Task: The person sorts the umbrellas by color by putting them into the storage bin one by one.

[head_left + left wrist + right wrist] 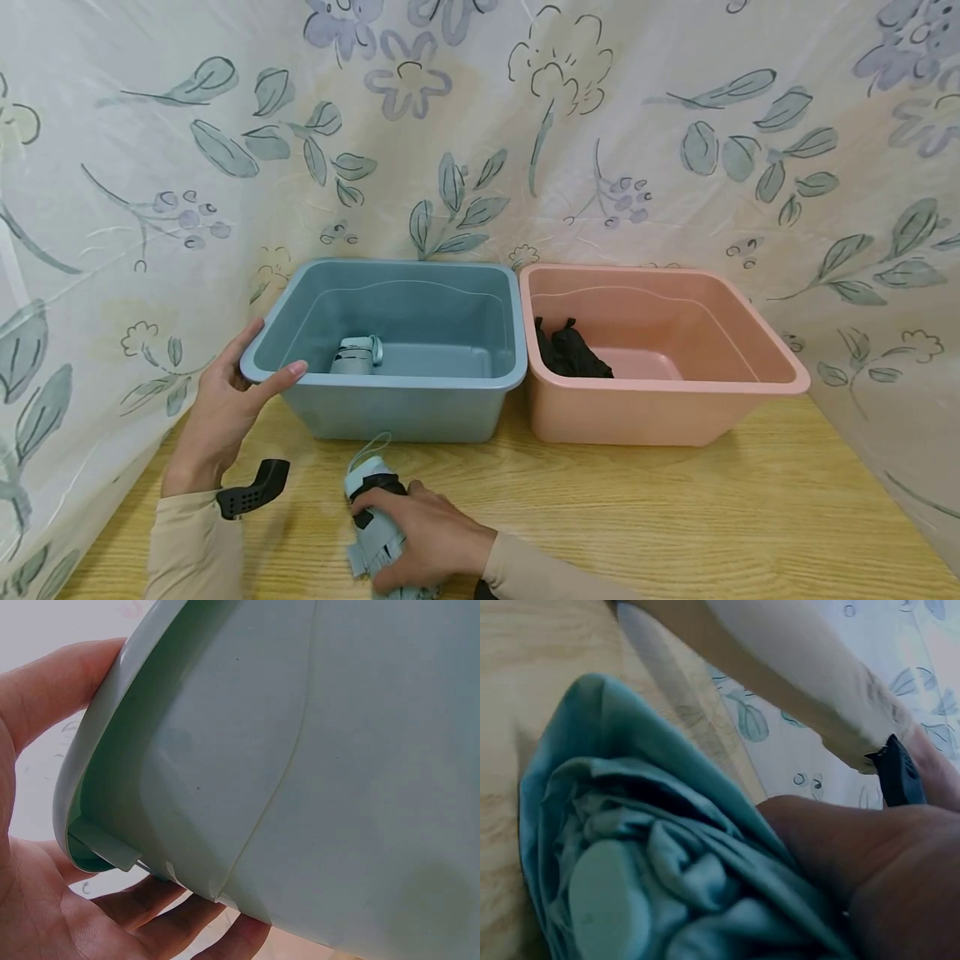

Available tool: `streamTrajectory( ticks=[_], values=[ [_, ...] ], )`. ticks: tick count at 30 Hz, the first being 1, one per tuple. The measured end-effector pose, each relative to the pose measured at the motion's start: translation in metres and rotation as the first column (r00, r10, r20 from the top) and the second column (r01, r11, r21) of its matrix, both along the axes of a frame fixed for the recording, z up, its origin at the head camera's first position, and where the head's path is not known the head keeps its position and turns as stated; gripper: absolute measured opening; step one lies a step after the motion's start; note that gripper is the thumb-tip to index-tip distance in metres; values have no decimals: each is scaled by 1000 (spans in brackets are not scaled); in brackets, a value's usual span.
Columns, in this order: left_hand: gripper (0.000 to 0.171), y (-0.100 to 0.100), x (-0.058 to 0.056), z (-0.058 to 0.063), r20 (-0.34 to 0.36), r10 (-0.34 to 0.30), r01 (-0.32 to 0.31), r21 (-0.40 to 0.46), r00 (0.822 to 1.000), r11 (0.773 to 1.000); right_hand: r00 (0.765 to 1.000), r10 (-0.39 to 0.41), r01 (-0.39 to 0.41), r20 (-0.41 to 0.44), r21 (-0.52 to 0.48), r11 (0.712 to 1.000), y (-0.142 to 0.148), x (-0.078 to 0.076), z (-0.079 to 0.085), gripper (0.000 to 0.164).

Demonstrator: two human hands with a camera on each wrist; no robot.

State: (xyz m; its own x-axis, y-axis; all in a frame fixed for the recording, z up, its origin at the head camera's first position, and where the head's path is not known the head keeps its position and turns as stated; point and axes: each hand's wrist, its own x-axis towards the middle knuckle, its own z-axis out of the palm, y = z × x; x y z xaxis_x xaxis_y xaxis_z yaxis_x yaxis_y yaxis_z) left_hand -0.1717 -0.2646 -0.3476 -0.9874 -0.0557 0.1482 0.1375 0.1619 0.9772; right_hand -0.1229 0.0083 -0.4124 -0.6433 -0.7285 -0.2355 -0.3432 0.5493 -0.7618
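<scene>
My left hand (228, 404) holds the blue bin (420, 408) by its front left corner, thumb over the rim and fingers along the outer side. The left wrist view shows the thumb (56, 690) against the lip. In front of this bin, my right hand (427, 537) grips a folded light-blue umbrella (380, 533) above the table. It has a pale end with a cord loop, a black band and loose, bunched fabric. The right wrist view gives its gathered cloth (697, 877) and a pale round end close up. Inside the blue bin lies a light-blue cylindrical item (352, 357) with a loop.
To the right stands a pink bin (622, 412), next to the blue one, with a black cloth-like item (577, 354) in its left side. Both bins are on a wooden table (675, 517). Behind and beside them hangs a flowered sheet (465, 125).
</scene>
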Motion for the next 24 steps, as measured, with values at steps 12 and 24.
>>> streamTrajectory(
  ticks=[12, 24],
  values=[
    [91, 1, 0, 1, 5, 6, -6, -3, 1000, 1000, 992, 13, 25, 128, -290, 957, 33, 9, 17, 64],
    [90, 0, 1, -1, -9, -11, 11, 30, 1000, 999, 998, 26, 6, 62, -480, 877, 57, 12, 78, 69]
  ],
)
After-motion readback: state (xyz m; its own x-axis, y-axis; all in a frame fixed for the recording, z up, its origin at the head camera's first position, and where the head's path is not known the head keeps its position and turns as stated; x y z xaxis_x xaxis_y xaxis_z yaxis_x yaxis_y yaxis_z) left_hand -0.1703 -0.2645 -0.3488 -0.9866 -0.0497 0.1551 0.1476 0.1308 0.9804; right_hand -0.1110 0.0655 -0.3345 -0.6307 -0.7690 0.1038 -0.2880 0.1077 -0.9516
